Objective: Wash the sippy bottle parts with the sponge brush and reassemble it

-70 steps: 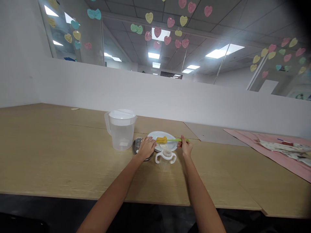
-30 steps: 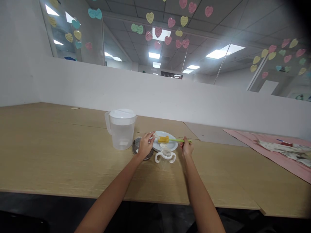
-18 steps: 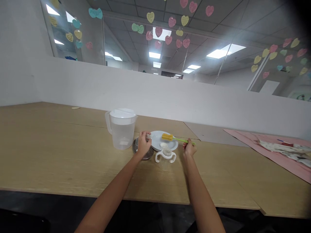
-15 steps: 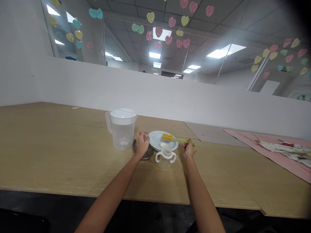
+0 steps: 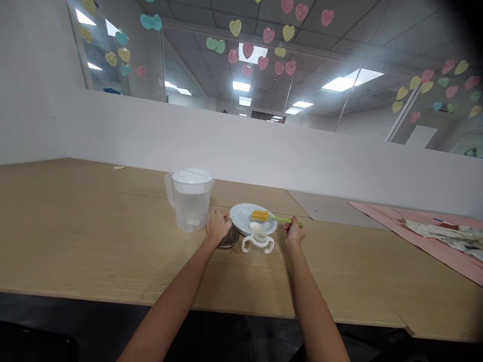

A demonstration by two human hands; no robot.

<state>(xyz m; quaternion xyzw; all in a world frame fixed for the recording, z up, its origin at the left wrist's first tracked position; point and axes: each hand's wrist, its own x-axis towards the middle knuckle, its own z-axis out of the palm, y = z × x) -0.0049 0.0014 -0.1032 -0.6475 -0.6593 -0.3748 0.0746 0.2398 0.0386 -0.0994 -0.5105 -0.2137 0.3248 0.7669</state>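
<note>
My right hand [image 5: 295,234] is closed on the green handle of a bottle brush [image 5: 277,218], whose yellow sponge head rests on a white plate [image 5: 245,221]. My left hand [image 5: 217,224] is curled over a small metal bowl [image 5: 228,240] beside the plate, and what it holds is hidden. A clear baby bottle with white handles [image 5: 258,241] lies on the wooden table between my hands. A clear plastic pitcher with a white lid [image 5: 189,199] stands just left of my left hand.
The wooden table [image 5: 94,236] runs wide to the left and right, with a white partition wall [image 5: 264,156] behind it. A pink cloth with papers on it [image 5: 430,229] lies at the far right. The table's front edge is near my elbows.
My left hand drew back from the plate to the metal bowl and curled shut. My right hand shifted slightly right, and the brush's sponge head settled onto the plate.
</note>
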